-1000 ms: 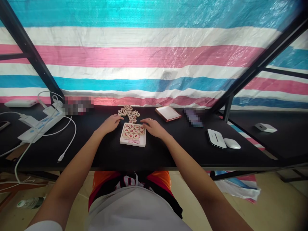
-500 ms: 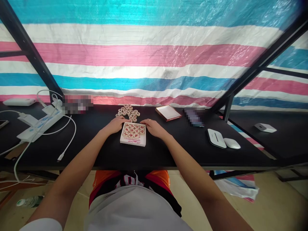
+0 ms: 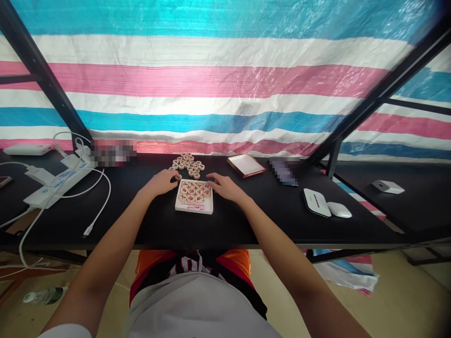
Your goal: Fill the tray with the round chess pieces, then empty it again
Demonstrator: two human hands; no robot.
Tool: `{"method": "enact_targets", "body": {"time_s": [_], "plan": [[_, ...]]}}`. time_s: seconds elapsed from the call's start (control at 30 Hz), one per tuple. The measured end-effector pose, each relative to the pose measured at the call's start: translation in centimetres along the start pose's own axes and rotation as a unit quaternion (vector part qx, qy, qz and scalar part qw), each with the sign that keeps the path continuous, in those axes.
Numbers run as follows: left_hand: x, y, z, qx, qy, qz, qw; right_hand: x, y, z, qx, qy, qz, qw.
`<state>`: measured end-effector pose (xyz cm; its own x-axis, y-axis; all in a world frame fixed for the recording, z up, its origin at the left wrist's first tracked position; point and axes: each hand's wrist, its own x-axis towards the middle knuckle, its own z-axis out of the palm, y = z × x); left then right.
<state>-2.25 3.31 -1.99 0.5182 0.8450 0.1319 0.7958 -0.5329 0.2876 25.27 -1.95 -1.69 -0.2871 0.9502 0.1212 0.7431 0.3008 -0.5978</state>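
Observation:
A shallow white box (image 3: 179, 206) lies on the desk in front of me, with several red-marked Chinese chess pieces (image 3: 191, 191) set in rows at its far part. The near strip of its floor is bare, with pink marks. Just off its far left corner, my left hand (image 3: 161, 182) has its fingers closed around a single chess piece (image 3: 178, 178). My right hand (image 3: 225, 187) is at the box's far right corner, fingers stretched over the rim near the corner piece, holding nothing. Beyond the box lies a loose cluster of chess pieces (image 3: 188, 162).
A box lid (image 3: 246, 165) lies to the right of the loose pieces, with a blurred-out item (image 3: 283, 171) beside it. Farther right are a white-and-black flat device (image 3: 317, 202) and a white mouse (image 3: 339, 209). A power strip (image 3: 58, 183) with white cables (image 3: 110, 188) occupies the left.
My left hand has drawn back to the left, away from the box's far edge, with a chess piece now in its fingers. My right fingers have lifted slightly and spread.

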Motion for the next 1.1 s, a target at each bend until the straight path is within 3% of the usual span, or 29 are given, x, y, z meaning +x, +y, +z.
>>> {"method": "enact_targets", "body": {"time_s": [0.4,0.57,0.67,0.77,0.93,1.1], "plan": [[-0.3,0.9,-0.7,0.031,0.005,-0.047,0.998,0.1,-0.2,0.7,-0.008,0.014,-0.007,1.0],[-0.7,1.8,-1.1,0.017,0.045,-0.05,0.998,0.5,0.2,1.0,-0.007,0.036,-0.001,0.999],[-1.0,3.8,-1.3,-0.029,0.086,0.01,0.996,0.7,0.4,1.2,-0.013,0.048,0.003,0.999],[-1.4,6.5,-1.2,-0.086,0.107,0.129,0.982,0.7,0.4,1.3,-0.013,0.059,0.006,0.998],[-1.6,8.9,-0.1,-0.124,0.015,0.24,0.963,0.6,0.4,1.3,0.001,0.063,0.01,0.998],[-1.5,9.0,1.0,-0.136,-0.035,0.26,0.955,0.7,0.5,1.3,0.005,0.059,0.006,0.998]]}}
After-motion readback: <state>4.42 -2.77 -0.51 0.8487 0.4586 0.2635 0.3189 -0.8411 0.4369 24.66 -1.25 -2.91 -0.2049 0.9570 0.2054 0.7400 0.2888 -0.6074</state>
